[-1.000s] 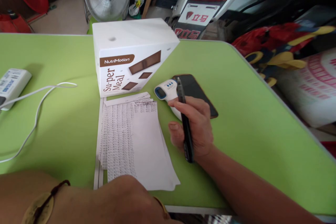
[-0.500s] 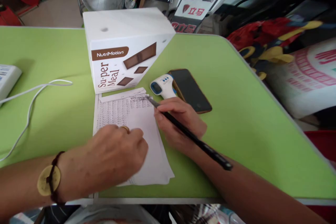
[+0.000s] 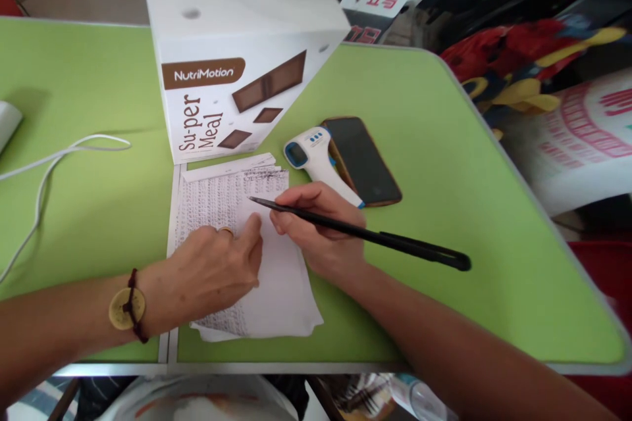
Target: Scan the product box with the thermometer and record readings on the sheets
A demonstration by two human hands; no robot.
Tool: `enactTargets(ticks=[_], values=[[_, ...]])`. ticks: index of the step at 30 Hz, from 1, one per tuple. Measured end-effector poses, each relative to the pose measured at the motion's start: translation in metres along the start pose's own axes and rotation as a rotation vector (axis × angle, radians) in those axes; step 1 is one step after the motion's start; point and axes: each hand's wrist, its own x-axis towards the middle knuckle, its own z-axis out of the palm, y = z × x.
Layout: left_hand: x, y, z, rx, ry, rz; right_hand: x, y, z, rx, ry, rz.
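In my right hand is a slim black pen, pinched near its tip and slanting down to the right. Its point is over the blank part of a sheet of paper; whether it touches cannot be told. Rows of small handwriting cover the paper's left side, with dark scribbles near its top right. My left hand, wearing a ring and a corded bracelet, rests on the lower left of the paper. Its index finger points forward, apart from the thumb, and it holds nothing; the other fingers are partly hidden.
Behind the paper stands a white NutriMotion box. A white and blue handheld thermometer lies right of it, against a dark phone. A white cable loops across the green table on the left.
The pen's tip has moved from the scribbles at the top right down and left to the blank area. My left hand has uncurled its index finger. The camera view has shifted.
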Motion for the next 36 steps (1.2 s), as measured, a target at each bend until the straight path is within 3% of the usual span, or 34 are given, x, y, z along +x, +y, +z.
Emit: enactTargets(ticks=[3,6,8,11,14,16,22,29,36], values=[[0.005,-0.013,0.01,-0.073,0.219,0.046,0.001,0.002,-0.001,-0.063,0.011,-0.003],[0.011,-0.04,0.018,-0.102,0.419,-0.14,0.001,0.007,-0.003,-0.107,0.115,-0.105],[0.012,-0.058,0.019,-0.153,0.365,-0.238,0.001,0.006,-0.005,-0.165,0.135,-0.219],[0.012,-0.074,0.015,-0.122,0.201,-0.346,0.0,0.002,-0.008,-0.257,0.019,-0.359],[0.011,-0.081,0.01,-0.097,0.039,-0.399,-0.002,-0.001,-0.01,-0.18,-0.135,-0.36],[0.011,-0.084,0.01,-0.152,-0.024,-0.362,-0.003,-0.001,-0.01,-0.088,-0.161,-0.309],[0.011,-0.085,0.016,-0.262,0.048,-0.317,-0.006,-0.002,-0.006,-0.002,-0.087,-0.077],[0.014,-0.078,0.018,-0.209,0.028,-0.336,-0.002,-0.006,0.002,-0.075,-0.131,0.06],[0.011,-0.082,0.029,-0.205,0.134,-0.305,0.004,0.006,0.003,-0.053,-0.138,0.107]])
